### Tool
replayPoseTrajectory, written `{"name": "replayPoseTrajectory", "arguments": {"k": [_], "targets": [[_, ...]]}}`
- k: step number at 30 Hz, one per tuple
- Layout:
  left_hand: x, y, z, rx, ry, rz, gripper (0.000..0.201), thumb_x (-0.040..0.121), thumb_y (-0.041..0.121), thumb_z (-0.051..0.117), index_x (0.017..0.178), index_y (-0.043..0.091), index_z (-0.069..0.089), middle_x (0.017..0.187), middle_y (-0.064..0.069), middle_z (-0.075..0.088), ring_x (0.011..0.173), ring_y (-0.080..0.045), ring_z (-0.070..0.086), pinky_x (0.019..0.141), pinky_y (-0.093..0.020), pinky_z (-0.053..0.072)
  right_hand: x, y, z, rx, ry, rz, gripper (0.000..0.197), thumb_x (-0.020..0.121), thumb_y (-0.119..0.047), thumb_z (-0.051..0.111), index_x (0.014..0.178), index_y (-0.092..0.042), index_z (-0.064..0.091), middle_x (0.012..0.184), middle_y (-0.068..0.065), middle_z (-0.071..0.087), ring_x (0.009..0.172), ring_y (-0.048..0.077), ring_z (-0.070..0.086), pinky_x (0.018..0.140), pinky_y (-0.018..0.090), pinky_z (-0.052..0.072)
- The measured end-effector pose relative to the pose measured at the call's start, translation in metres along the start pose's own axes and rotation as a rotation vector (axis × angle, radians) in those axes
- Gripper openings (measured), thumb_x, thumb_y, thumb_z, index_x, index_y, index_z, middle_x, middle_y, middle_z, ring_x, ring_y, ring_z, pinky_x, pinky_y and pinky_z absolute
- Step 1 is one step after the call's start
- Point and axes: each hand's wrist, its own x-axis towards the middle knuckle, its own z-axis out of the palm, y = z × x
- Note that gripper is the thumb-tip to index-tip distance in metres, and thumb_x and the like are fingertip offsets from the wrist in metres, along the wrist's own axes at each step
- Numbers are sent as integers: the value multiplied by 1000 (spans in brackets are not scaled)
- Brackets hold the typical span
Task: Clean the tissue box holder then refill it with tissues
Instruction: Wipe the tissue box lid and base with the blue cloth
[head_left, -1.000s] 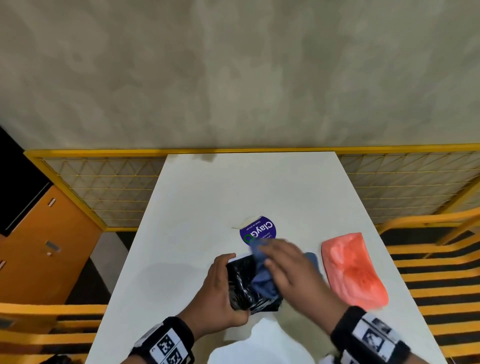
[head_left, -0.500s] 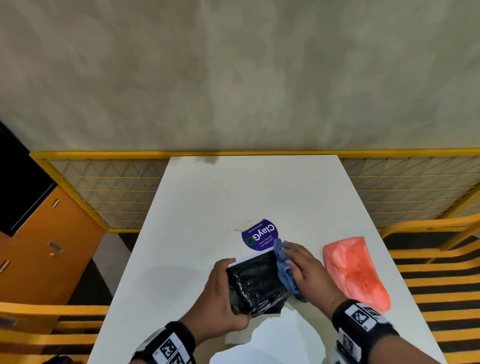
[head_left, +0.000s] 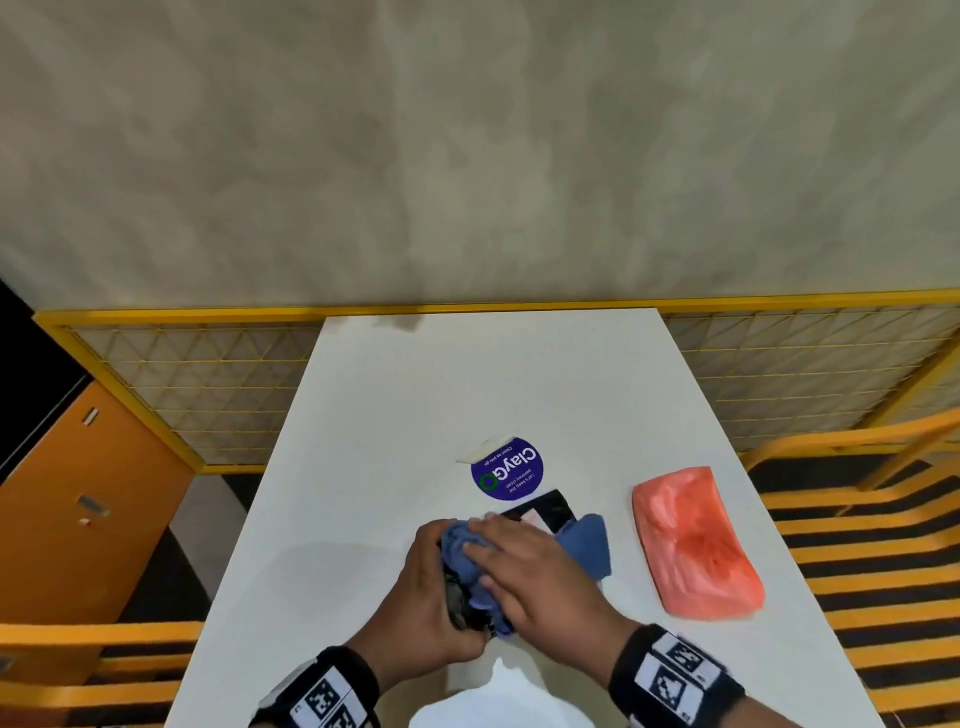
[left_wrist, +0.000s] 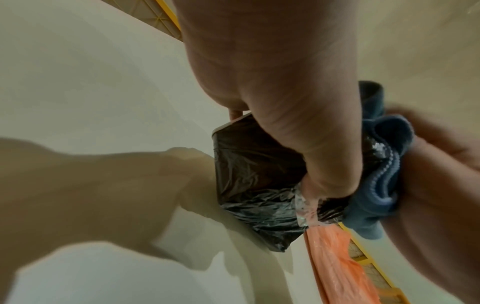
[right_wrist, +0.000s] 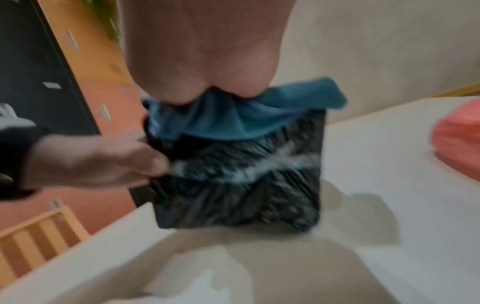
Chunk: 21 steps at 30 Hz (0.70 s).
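Observation:
The black, crinkly-wrapped tissue box holder stands on the white table near its front edge. My left hand grips its left side, thumb on the near face. My right hand holds a bunched blue cloth and presses it on the holder's top, toward the left; a flap of cloth hangs off the right. In the left wrist view the holder shows below my thumb, with the cloth at its right. The blurred right wrist view shows the cloth on the holder. An orange tissue pack lies to the right.
A round purple sticker lies flat just behind the holder. Something white sits at the table's near edge. Yellow mesh railing runs behind and beside the table, orange chairs at the right, an orange cabinet at the left.
My right hand swept the cloth from the holder's top to its right side, then back across the top to the left. The left hand kept its grip.

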Motion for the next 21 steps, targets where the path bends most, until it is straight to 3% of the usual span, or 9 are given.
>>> {"name": "replayPoseTrajectory", "arguments": {"k": [2,5,9,12,14,16,19,21], "targets": [[-5,-1,0,-1,-16,-41,106,60,31,89,137,47,17,136,-1,46,121,-10,58,97,-33,55,-9,16,3,-3,33,85,37,92,-20,48,126,-13,61,136,7,58,128,20,47,110,32,32],[-5,3,-2,28,-29,-72,107,59,35,87,137,48,14,135,3,44,121,-8,55,99,-30,53,-20,43,-8,40,97,314,40,94,-22,43,128,-13,62,139,4,55,129,18,47,113,18,24],[4,22,-8,77,-65,-82,111,61,39,85,144,42,11,139,10,37,131,-5,43,109,-27,43,-24,69,-23,115,123,520,35,94,-5,49,126,-14,62,133,2,56,121,12,50,98,5,27],[16,28,-22,-33,-114,-180,119,65,39,85,151,40,3,146,11,35,135,0,41,111,-22,40,-27,84,-39,254,171,780,25,98,-9,47,109,-24,63,109,0,63,102,19,60,76,9,38],[23,29,-33,-184,-130,-262,123,68,38,84,155,39,-4,152,10,34,138,-3,40,112,-25,38,-35,91,-49,401,296,883,22,100,-13,46,107,-25,63,107,-3,66,100,18,62,83,24,48],[27,25,-40,-292,-137,-350,126,71,42,80,157,37,-11,156,12,29,141,-9,37,115,-31,36,-42,90,-60,465,410,912,24,100,-16,46,112,-26,64,107,-3,68,100,18,64,87,40,53],[25,18,-41,-421,-102,-451,127,70,50,76,158,34,-15,160,11,25,139,-13,41,113,-36,41,-45,78,-69,413,441,844,24,100,-13,47,114,-26,63,108,-3,66,103,14,61,86,31,48],[23,14,-37,-509,-82,-502,122,73,52,72,158,35,-13,155,12,32,128,-10,51,96,-34,53,-41,62,-70,329,410,717,25,100,-13,49,118,-22,62,113,-7,63,107,7,57,93,24,43]]}}
